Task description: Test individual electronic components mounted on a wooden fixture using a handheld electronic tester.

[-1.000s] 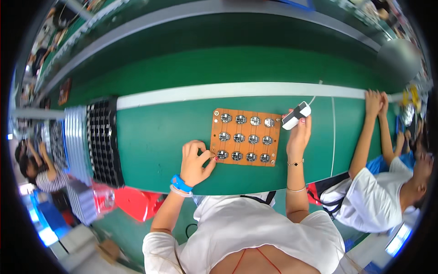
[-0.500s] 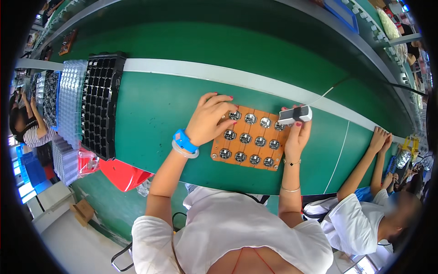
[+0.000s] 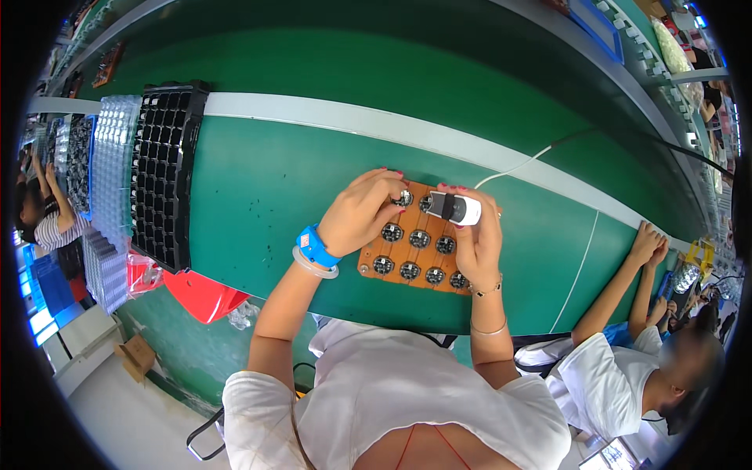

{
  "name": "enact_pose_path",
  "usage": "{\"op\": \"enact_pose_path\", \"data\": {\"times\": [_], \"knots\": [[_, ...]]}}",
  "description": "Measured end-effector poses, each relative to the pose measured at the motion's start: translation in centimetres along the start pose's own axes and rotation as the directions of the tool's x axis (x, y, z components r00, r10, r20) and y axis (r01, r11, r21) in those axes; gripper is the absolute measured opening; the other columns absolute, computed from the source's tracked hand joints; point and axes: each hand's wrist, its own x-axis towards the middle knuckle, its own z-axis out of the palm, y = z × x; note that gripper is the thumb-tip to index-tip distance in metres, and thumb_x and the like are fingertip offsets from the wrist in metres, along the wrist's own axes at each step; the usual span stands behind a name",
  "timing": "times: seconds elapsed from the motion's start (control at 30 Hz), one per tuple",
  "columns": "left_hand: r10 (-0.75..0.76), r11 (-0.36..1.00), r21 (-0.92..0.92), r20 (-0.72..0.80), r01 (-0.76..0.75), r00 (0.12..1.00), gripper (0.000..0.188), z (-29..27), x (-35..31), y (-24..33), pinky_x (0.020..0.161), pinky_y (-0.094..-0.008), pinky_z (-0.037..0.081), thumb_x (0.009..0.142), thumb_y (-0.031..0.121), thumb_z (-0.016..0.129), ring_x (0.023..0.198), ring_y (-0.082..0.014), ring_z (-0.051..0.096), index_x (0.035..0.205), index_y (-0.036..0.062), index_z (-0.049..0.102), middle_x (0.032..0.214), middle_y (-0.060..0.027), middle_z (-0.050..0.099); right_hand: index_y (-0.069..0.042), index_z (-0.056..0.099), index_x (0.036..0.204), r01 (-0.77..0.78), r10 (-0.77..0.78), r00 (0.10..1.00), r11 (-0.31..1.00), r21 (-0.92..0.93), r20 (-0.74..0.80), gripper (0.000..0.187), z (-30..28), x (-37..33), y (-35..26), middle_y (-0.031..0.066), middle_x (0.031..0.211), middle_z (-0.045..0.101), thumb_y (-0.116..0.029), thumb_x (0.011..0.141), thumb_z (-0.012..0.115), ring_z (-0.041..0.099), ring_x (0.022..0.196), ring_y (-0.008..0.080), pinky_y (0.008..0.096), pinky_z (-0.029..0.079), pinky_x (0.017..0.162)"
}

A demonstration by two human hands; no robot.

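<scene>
An orange-brown board (image 3: 398, 249) lies on the green table, with several small round circuit boards (image 3: 419, 239) set in rows on it. My left hand (image 3: 362, 211) is at the board's far left corner. Its thumb and index finger pinch the edges of a round circuit board (image 3: 403, 199) there. In my right hand (image 3: 479, 247) is a white and black handheld device (image 3: 456, 208) with a thin cable. The device hangs over the far row, its dark end pointing left toward the pinched piece. The device and my right hand cover the right part of the board.
A black tray with many pockets (image 3: 166, 172) stands on the left, beside clear plastic trays (image 3: 116, 168). The device's cable (image 3: 517, 166) runs off to the far right. A co-worker's hands (image 3: 648, 244) rest at the table's right. Below left sits a red stool (image 3: 205, 298).
My right hand has moved the device left along the far row, from the right corner to near my left hand. The left thumb and index finger have closed around the corner circuit board.
</scene>
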Motion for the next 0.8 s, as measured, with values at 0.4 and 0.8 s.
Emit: {"op": "enact_pose_path", "data": {"times": [0.4,0.8], "knots": [[-0.085,0.993,-0.085,0.024,0.087,0.996,0.019,-1.7,0.7,0.5,0.083,-0.0375,0.051,0.072,-0.003,0.069,0.095,-0.0296,0.06,0.089,0.0042,0.063,0.101,-0.0106,0.06,0.005,0.046,0.12,-0.103,0.114,0.989,0.988,0.113,-0.091,0.03,-0.1,-1.2,1.4,0.0115,0.115,0.051,-0.012,0.096,0.047,0.054,0.109,0.0218,0.034,0.042,0.095],[-0.077,0.993,-0.083,0.086,0.084,0.993,0.031,-0.5,1.8,4.2,0.068,-0.0313,0.051,0.078,0.007,0.069,0.08,-0.0236,0.061,0.107,0.0046,0.057,0.097,-0.0102,0.06,0.0,0.053,0.118,-0.006,0.005,1.0,0.999,-0.037,-0.019,0.032,0.0,-0.7,-0.3,0.014,0.111,0.057,-0.013,0.089,0.056,0.054,0.103,0.0279,0.0347,0.042,0.09]]}}
